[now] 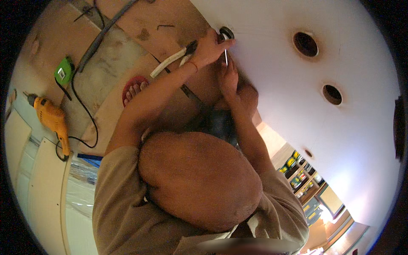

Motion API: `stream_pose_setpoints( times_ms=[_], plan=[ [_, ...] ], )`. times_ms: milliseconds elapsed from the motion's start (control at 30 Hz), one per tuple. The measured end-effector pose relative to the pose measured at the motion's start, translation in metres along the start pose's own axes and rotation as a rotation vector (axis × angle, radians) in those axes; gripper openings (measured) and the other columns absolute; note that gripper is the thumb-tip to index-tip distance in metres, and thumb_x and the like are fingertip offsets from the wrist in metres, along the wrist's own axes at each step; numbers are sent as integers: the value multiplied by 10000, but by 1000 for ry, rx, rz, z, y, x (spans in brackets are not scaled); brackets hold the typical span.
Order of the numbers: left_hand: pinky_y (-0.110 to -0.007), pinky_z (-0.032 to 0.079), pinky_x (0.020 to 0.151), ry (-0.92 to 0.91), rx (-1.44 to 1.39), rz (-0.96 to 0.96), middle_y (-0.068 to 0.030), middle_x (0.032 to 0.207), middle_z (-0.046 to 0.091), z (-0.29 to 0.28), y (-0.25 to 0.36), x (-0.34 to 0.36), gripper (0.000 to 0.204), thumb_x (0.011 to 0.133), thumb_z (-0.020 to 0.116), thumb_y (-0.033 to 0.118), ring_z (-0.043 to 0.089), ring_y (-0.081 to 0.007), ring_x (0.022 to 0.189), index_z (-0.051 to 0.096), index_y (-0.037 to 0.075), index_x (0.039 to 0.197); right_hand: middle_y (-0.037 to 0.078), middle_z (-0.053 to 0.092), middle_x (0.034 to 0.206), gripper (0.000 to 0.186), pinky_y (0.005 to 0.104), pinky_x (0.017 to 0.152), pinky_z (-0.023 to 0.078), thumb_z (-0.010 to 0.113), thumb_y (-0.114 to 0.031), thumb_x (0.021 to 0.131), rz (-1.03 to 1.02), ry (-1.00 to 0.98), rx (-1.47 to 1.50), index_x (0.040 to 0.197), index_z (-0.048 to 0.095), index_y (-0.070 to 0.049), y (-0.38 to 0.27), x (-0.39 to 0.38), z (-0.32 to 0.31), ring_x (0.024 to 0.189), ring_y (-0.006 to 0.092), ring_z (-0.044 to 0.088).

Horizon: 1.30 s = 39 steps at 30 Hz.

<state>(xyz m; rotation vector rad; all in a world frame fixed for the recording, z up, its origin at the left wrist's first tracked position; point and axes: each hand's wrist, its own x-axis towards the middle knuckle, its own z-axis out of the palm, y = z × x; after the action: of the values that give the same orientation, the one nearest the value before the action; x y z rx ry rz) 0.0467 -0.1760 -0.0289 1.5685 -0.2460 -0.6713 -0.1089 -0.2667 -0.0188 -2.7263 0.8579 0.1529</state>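
Note:
My left hand (206, 49) is closed around a dark round fitting (227, 32) at the edge of the white panel (272, 68); its thumb reaches over a pale part of the fitting. Just below, my right hand (229, 78) grips a thin silver rod-like tool (226, 56), pointing up to the fitting. A pale hose (166, 63) with a black end (191, 47) lies beside my left hand and passes under my forearm. The panel has round dark holes (305, 44) to the right of my hands.
An orange drill (51, 119) with a cord and a green tape measure (63, 72) lie on the left. A grey cable (100, 38) crosses the boards (136, 25). My foot in a red sandal (131, 91) is near my left forearm. Shelves with small items (297, 170) stand at lower right.

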Motion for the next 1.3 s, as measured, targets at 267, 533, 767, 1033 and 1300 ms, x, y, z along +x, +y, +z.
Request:
stream_pose_setpoints(
  times_ms=[267, 533, 767, 1033, 1300],
  plan=[
    [-375, 518, 652, -85, -157, -143, -162, 876, 675, -10, 29, -34, 598, 859, 707, 542, 658, -260, 722, 614, -35, 988, 333, 636, 1026, 363, 554, 825, 507, 472, -239, 1004, -273, -96, -146, 1255, 542, 14, -34, -10, -86, 969, 508, 609],
    [-314, 553, 604, -213, -1022, -414, -71, 810, 645, -1, 41, -21, 552, 933, 593, 590, 688, -191, 735, 627, 39, 947, 257, 669, 858, 203, 555, 750, 529, 504, -224, 974, -241, -324, -517, 972, 579, -35, -107, 29, -196, 845, 461, 658],
    [-313, 570, 678, -304, -1083, -411, -104, 880, 656, -4, 11, -1, 645, 883, 579, 685, 696, -198, 820, 638, 49, 977, 237, 702, 871, 223, 521, 727, 572, 576, -185, 913, -519, -389, -831, 972, 689, -2, -169, 73, -209, 826, 392, 711],
    [-314, 573, 662, -367, -909, -447, -137, 863, 653, -13, 5, 5, 746, 858, 546, 749, 678, -214, 777, 639, 19, 987, 268, 700, 890, 224, 528, 758, 563, 611, -174, 856, -434, -578, -896, 958, 712, -2, -166, 97, -206, 832, 418, 703],
    [-358, 587, 647, -290, -922, -480, -187, 783, 640, -28, 2, 5, 725, 947, 485, 663, 653, -253, 689, 596, -49, 865, 276, 651, 779, 293, 590, 698, 503, 506, -303, 1001, -225, -359, -654, 989, 602, -27, -109, 48, -187, 776, 482, 648]
  ],
)
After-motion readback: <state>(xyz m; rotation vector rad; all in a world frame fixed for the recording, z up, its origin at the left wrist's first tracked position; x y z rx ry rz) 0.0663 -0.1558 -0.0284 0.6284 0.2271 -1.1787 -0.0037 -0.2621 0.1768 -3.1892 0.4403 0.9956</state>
